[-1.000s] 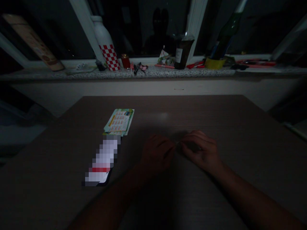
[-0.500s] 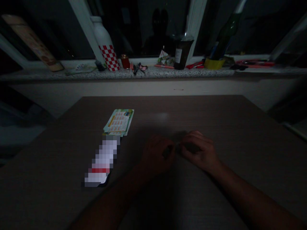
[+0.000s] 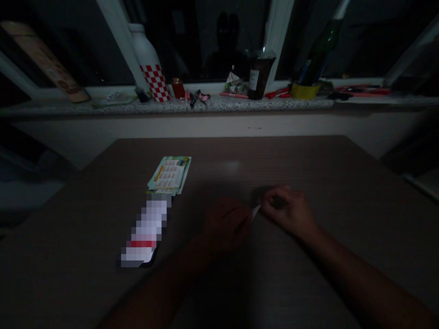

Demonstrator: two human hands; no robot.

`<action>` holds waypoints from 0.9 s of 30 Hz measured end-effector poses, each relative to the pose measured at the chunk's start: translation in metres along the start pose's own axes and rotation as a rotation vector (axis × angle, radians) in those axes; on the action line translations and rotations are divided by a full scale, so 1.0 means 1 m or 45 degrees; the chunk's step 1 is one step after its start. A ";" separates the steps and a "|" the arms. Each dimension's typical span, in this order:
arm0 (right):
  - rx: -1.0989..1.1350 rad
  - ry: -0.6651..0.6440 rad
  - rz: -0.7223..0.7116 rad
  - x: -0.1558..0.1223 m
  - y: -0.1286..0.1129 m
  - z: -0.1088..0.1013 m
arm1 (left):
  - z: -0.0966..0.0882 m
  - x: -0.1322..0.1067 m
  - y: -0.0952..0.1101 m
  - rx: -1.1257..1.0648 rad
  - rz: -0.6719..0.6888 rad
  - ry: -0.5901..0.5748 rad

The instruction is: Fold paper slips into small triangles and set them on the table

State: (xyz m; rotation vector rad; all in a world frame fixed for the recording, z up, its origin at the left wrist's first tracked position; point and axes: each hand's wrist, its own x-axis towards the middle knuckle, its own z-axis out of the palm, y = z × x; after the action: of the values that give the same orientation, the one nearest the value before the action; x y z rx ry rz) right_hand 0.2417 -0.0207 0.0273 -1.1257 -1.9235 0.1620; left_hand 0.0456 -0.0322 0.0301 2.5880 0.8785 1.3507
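A small pale pointed piece (image 3: 255, 211), thin like paper, shows between my two hands just above the dark table. My left hand (image 3: 228, 224) is closed, with its thumb and finger at the lower end of this piece. The upper tip of it meets the pinched fingertips of my right hand (image 3: 288, 210), whose thumb and forefinger form a ring. Most of the piece is hidden or lost in the dim light, so its exact kind is unclear. Left of my hands lie a stack of printed cards (image 3: 169, 173) and a phone (image 3: 146, 233) with a blurred bright screen.
Along the stone windowsill (image 3: 222, 105) stand a white bottle with red checks (image 3: 152, 68), a small red jar (image 3: 178, 88), a dark drink cup (image 3: 259, 75) and a green bottle (image 3: 318, 50) within a yellow tape roll (image 3: 305, 91). A tall patterned tube (image 3: 48, 64) leans at the left.
The pale pointed piece shows more plainly between my fingertips now. My right fingers have drawn into a rounder pinch, and my left fingers have closed further.
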 end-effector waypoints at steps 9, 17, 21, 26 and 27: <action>0.155 -0.036 -0.147 0.000 -0.013 0.000 | 0.004 -0.001 -0.005 0.023 -0.028 0.009; 0.088 -0.039 -0.034 0.000 -0.001 0.003 | 0.000 0.000 -0.001 0.010 0.025 0.037; 0.035 -0.019 0.070 0.001 0.006 -0.004 | -0.004 0.001 -0.002 0.014 -0.018 0.030; 0.181 -0.052 -0.190 0.001 -0.006 -0.005 | 0.000 0.000 -0.007 0.082 -0.025 -0.078; 0.196 -0.064 -0.261 0.001 -0.008 -0.004 | 0.001 0.001 -0.007 0.095 -0.013 -0.095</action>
State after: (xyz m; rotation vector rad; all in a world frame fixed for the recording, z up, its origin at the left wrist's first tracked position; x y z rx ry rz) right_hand 0.2389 -0.0262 0.0340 -0.8250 -2.0201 0.2234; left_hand 0.0434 -0.0258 0.0276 2.6660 0.9466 1.2327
